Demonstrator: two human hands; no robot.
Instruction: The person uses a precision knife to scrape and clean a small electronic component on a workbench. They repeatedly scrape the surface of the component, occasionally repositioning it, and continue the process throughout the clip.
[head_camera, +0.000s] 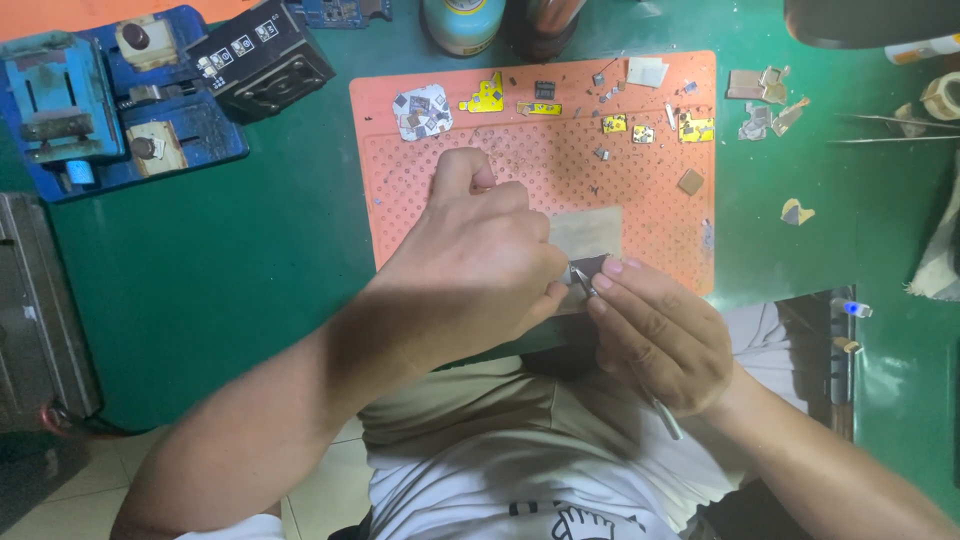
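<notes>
Centre of the frame, at the near edge of the orange perforated silicone work mat (400, 200): small dark flat rectangular part (588, 266), lying between both hands. Left hand (480, 270) curled over from the left, fingers closed and pressing down on the part's left end, most of it hidden under the knuckles. Right hand (665, 340) just right of it, pinched shut on thin silver metal tweezers (583, 283). Tweezer shaft slanting from lower right, behind the palm, up and left to tips touching the part's right end. Part therefore up-left of the right grip, along the tool's own line. Long axis of the part roughly left to right, though hard to tell. Pale grey rectangular patch (587, 232) just above, on the mat.
</notes>
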